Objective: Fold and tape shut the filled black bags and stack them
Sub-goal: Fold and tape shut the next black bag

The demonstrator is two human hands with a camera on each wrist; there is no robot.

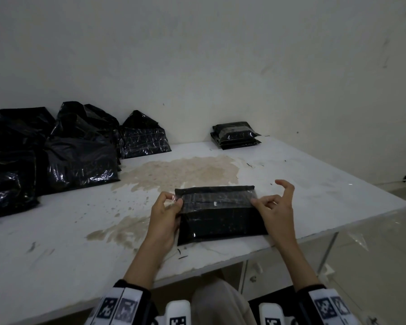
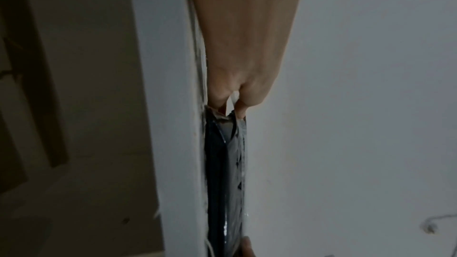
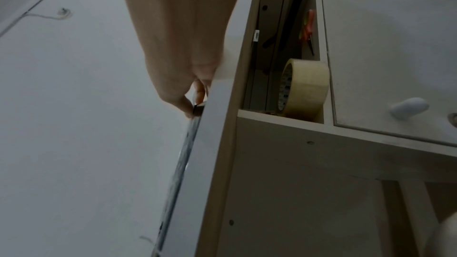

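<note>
Your folded black plastic bag lies at the worktop's near edge, clear tape strip across its fold.
Your left hand pinches the tape's left end; your right hand pinches the right end, other fingers spread. Taped bags stack far right, unsealed black bags far left.

The folded black bag is glossy plastic film, crossed by a shiny clear tape strip. The heaped unsealed bags are crinkled, glossy plastic. The white tabletop looks matt, stained and scuffed. The tape roll is translucent, yellowish, smooth.
</note>
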